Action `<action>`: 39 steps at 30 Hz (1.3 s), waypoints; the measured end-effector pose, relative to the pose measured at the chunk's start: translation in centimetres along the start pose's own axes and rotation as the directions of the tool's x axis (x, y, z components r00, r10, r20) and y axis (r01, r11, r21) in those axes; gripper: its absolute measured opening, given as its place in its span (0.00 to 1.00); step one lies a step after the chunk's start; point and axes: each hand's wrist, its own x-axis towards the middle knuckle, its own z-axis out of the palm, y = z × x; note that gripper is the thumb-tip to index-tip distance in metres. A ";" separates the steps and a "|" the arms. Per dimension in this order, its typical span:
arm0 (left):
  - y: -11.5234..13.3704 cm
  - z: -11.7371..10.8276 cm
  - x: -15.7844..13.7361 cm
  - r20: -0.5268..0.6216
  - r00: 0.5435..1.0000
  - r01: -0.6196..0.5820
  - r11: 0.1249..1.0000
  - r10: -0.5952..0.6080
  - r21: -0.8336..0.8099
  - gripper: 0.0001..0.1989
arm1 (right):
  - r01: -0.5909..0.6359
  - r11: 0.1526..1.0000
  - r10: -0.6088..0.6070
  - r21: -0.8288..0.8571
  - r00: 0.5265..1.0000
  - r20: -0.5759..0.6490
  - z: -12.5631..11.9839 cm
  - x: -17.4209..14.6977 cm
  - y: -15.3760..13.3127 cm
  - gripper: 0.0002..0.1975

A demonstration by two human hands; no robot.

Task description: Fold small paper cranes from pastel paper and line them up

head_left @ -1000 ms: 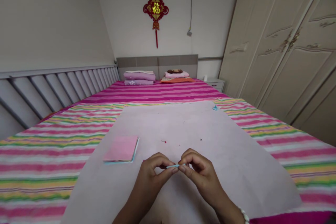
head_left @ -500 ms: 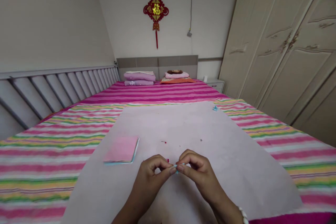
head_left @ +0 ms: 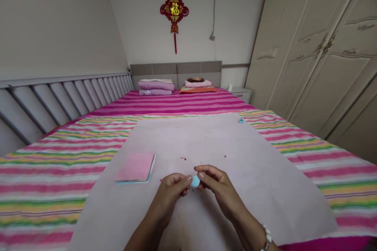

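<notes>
A small folded piece of light blue paper is held up between my two hands, its flat face turned towards me. My left hand pinches the paper's left edge between thumb and fingers. On the other side, my right hand has its thumb and a bent finger at the right edge, with the index finger lifted above. The fingertips partly cover the paper. Below the hands lies a pale sheet spread over the bed. Left of them is a stack of square paper, pink on top with blue beneath.
A small red-headed item and a tiny dark piece lie beyond my hands. A folded blue paper piece sits at the sheet's far right corner. Folded bedding rests by the headboard; a wardrobe stands right.
The blue paper has turned from edge-on to showing its flat face. My right index finger has lifted off it, and my hands are slightly further apart.
</notes>
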 end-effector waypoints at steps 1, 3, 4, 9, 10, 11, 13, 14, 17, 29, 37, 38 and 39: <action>0.1 0.0 0.0 0.001 1.000 0.016 1.000 -0.016 -0.011 0.15 | -0.008 1.000 0.008 0.025 1.000 0.010 0.0 0.1 0.0 0.14; 0.2 0.1 0.1 0.007 0.999 0.039 0.999 -0.039 -0.038 0.16 | -0.019 0.999 0.018 0.051 0.999 0.026 0.0 0.2 0.1 0.14; 0.2 0.1 0.1 0.012 0.999 0.041 0.998 -0.040 -0.049 0.16 | -0.028 0.998 0.027 0.058 0.999 0.027 0.0 0.2 0.1 0.14; 0.0 -0.2 0.6 -0.042 0.996 -0.079 0.995 0.082 0.062 0.17 | -0.091 0.990 0.095 0.108 0.995 -0.036 -0.1 0.8 0.3 0.14; -0.1 -0.3 0.7 -0.078 0.986 -0.141 0.984 0.150 0.111 0.16 | -0.097 0.988 0.104 0.123 0.993 -0.052 -0.2 0.9 0.4 0.14; -0.2 -0.4 0.8 -0.107 0.966 -0.218 0.962 0.237 0.163 0.14 | -0.099 0.985 0.109 0.139 0.992 -0.065 -0.2 1.0 0.5 0.14; -0.4 -0.7 1.0 -0.102 0.908 -0.367 0.887 0.407 0.278 0.09 | -0.098 0.982 0.113 0.163 0.990 -0.082 -0.4 1.3 0.8 0.14; -0.5 -0.7 1.1 -0.066 0.879 -0.425 0.841 0.471 0.335 0.06 | -0.098 0.981 0.113 0.168 0.990 -0.083 -0.5 1.4 0.9 0.14; -0.7 -0.6 1.4 0.059 0.835 -0.514 0.736 0.548 0.440 0.03 | -0.102 0.982 0.116 0.160 0.990 -0.077 -0.7 1.6 1.3 0.15; -1.7 -0.4 4.8 0.112 0.797 -0.548 0.632 0.594 0.547 0.03 | -0.135 0.981 0.148 0.140 0.985 -0.088 -2.0 4.2 3.0 0.17; -2.7 -0.3 7.7 0.140 0.822 -0.530 0.654 0.552 0.539 0.04 | -0.145 0.985 0.154 0.092 0.983 -0.104 -3.0 6.1 4.1 0.18; -2.8 -0.3 8.1 0.135 0.828 -0.522 0.661 0.544 0.538 0.04 | -0.135 0.989 0.142 0.063 0.984 -0.109 -3.1 6.4 4.2 0.18; -3.0 -0.4 8.5 0.126 0.835 -0.511 0.671 0.535 0.538 0.04 | -0.116 0.993 0.117 0.019 0.986 -0.122 -3.4 6.7 4.4 0.19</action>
